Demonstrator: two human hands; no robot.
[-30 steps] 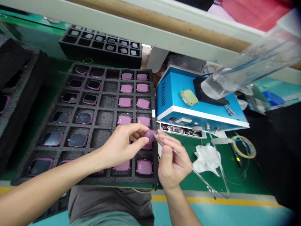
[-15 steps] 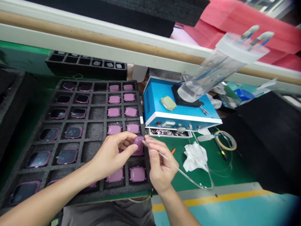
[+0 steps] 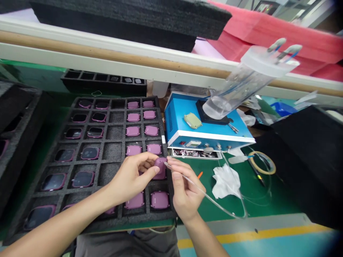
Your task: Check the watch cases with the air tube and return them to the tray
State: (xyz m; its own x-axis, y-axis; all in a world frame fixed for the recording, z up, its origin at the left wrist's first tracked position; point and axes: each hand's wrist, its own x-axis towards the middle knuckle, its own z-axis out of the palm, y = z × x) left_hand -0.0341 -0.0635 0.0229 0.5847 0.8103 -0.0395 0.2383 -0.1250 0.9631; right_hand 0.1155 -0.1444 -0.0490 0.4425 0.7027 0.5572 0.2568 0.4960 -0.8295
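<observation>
My left hand [image 3: 135, 175] pinches a purple smartwatch case [image 3: 160, 163] between thumb and fingers above the tray. My right hand [image 3: 189, 191] is closed round the end of a clear thin tube [image 3: 214, 200], whose small tip lies at the right side of the case; whether it touches cannot be made out. Below both hands spreads a black foam tray [image 3: 112, 132] with square compartments. Purple case backs [image 3: 133, 131] fill compartments at its right, and dark-screened watch faces with purple rims [image 3: 90, 153] lie at its left.
Right of the tray stands a blue control box [image 3: 177, 123] bearing a pale green watch case [image 3: 193, 120] and a tilted clear cylinder [image 3: 233, 89]. A small parts drawer [image 3: 218, 155], crumpled white tissue [image 3: 227, 181] and tape roll [image 3: 268, 162] are nearby. A shelf rail [image 3: 120, 59] crosses above.
The view has shifted slightly, so everything sits a little lower and further right. Both hands keep the same hold, with the tube tip still by the case.
</observation>
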